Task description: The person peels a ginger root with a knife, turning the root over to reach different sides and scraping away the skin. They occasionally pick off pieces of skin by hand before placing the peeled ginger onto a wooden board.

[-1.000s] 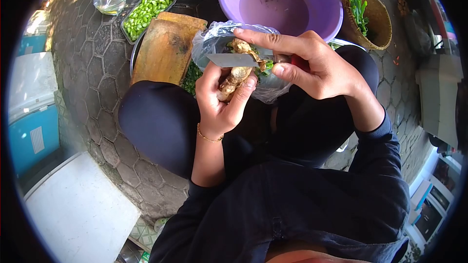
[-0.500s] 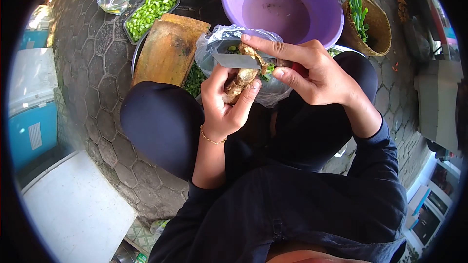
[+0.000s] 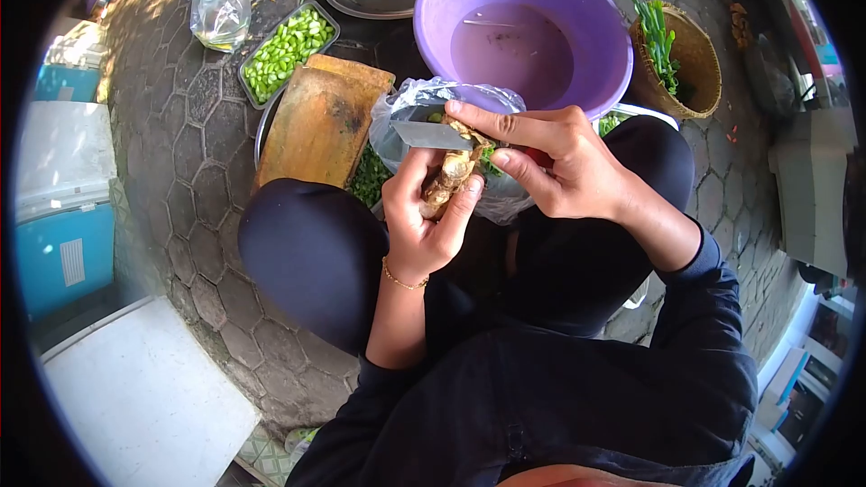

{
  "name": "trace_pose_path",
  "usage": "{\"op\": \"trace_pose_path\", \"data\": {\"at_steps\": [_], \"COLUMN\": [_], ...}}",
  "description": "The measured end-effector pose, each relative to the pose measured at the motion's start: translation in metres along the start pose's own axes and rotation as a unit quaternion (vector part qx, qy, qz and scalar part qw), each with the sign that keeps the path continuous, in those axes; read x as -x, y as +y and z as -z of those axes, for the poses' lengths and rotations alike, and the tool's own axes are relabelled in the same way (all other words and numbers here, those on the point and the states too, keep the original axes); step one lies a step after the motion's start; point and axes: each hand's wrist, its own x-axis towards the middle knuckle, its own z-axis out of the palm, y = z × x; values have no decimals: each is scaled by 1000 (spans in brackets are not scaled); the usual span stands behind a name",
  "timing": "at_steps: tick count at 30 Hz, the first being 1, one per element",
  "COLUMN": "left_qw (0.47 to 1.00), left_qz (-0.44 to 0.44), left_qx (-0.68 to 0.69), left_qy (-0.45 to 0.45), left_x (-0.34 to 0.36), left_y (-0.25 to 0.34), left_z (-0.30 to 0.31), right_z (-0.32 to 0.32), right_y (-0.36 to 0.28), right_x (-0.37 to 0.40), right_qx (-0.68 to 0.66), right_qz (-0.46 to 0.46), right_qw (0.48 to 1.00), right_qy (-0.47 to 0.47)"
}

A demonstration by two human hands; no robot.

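Observation:
My left hand (image 3: 422,225) is wrapped around a knobbly brown ginger-like root (image 3: 447,184), held upright above my lap. A knife (image 3: 426,134) lies across the upper part of the root, its broad blade pointing left. My right hand (image 3: 582,167) grips the knife, whose handle is mostly hidden behind the fingers. The right index finger stretches to the top of the root and the thumb is lower down. Beneath both hands sits an open clear plastic bag (image 3: 390,113) with some green pieces showing inside.
A wooden cutting board (image 3: 316,117) rests over a basin with chopped greens (image 3: 368,179). Beyond are a tray of cut green vegetables (image 3: 287,52), a purple tub (image 3: 433,0) with water, and a woven basket (image 3: 708,81) with green stalks. White-lidded coolers (image 3: 149,397) stand left.
The whole scene sits slightly lower in view, and more long green beans show at the top. Both hands keep their hold on the root and knife, with little visible shift of the blade.

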Motion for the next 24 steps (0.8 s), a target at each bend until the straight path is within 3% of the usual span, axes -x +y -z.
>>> {"op": "trace_pose_path", "data": {"at_steps": [11,16,18,20,24], "left_qw": [999,998,998,998,997], "left_qz": [-29,-39,-43,-46,-48], "left_qx": [-13,-35,-30,-22,-43], "left_qy": [8,-23,-26,-29,-52], "left_x": [-2,0,0,0,2], "left_y": [-1,0,3,4,1], "left_z": [-1,6,5,5,9], "right_z": [-7,-1,4,3,10], "right_y": [14,11,7,11,6], "right_x": [1,0,2,3,4], "right_qx": [-65,-178,-191,-205,-260], "right_qz": [39,30,-22,28,-44], "right_qw": [997,983,980,977,961], "right_qy": [35,-14,-49,-53,-87]}}
